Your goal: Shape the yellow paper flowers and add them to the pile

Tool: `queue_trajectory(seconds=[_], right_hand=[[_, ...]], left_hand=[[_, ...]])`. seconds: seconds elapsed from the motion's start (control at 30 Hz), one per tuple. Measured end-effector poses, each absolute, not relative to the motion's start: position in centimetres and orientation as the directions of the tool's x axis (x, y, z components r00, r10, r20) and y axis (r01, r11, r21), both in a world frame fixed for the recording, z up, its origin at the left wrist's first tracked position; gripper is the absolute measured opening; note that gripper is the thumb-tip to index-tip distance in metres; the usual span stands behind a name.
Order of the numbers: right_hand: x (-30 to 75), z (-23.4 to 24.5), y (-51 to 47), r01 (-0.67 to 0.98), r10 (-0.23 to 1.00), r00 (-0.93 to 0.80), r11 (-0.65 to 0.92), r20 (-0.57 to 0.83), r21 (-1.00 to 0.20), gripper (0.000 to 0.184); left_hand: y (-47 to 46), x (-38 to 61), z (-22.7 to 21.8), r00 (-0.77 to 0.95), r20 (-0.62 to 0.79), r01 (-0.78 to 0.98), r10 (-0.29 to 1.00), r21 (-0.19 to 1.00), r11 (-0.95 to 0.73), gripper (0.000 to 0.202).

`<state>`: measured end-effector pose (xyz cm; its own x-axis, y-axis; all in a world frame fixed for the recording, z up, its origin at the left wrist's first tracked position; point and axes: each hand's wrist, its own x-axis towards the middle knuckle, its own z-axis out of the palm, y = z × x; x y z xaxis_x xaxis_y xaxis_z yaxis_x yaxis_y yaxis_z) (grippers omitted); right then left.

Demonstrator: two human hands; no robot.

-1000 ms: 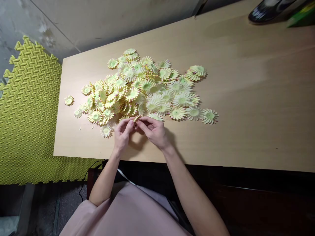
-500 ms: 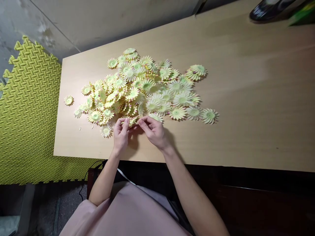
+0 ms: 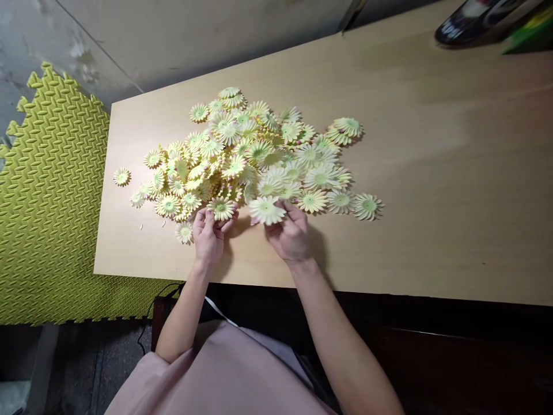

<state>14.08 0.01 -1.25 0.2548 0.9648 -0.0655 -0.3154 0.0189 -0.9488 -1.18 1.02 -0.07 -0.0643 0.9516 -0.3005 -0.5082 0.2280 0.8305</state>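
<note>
A big heap of pale yellow-green paper flowers (image 3: pixel 242 153) lies on the light wooden table (image 3: pixel 432 173). My left hand (image 3: pixel 207 236) pinches a small yellow flower (image 3: pixel 221 207) at the heap's near edge. My right hand (image 3: pixel 291 233) holds a larger pale flower (image 3: pixel 266 210) by its rim, face up, just off the heap. The two hands are a short way apart, each with its own flower.
A row of single flowers ends at one flower (image 3: pixel 368 205) to the right. One stray flower (image 3: pixel 121 176) lies at the far left. A green foam mat (image 3: pixel 47 202) covers the floor left of the table. A dark shiny object (image 3: pixel 470 20) sits at the far right corner.
The hands were together, working one small piece between their fingertips. Now they have drawn apart: the left holds a small flower, the right a larger one.
</note>
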Motion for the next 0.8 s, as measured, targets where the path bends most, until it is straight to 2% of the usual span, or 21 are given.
queue_trajectory(seconds=[0.2,0.43,0.57,0.67,0.8], right_hand=[[14.5,0.7,0.6,-0.071,0.882,0.469,0.084,0.041,-0.994,0.025],[14.6,0.7,0.9,-0.012,0.871,0.485,0.099,0.081,-0.995,0.022],[14.2,1.0,-0.5,0.122,0.830,0.518,0.169,0.208,-0.978,0.019],[13.6,1.4,-1.5,0.260,0.842,0.432,0.226,0.323,-0.939,0.012],[12.7,1.2,-1.7,0.297,0.914,0.224,0.267,0.338,-0.917,0.009]], left_hand=[[0.9,-1.0,0.1,-0.067,-0.262,-0.485,0.963,0.852,0.198,0.044],[0.6,-0.7,0.3,-0.063,-0.189,-0.439,0.980,0.887,0.143,0.041],[0.5,-0.7,-0.2,-0.065,-0.172,-0.405,0.983,0.905,0.131,0.037],[0.5,-0.8,-0.5,-0.075,-0.152,-0.389,0.986,0.915,0.111,0.035],[0.3,-0.7,-0.4,-0.085,-0.141,-0.308,0.986,0.945,0.108,0.034]])
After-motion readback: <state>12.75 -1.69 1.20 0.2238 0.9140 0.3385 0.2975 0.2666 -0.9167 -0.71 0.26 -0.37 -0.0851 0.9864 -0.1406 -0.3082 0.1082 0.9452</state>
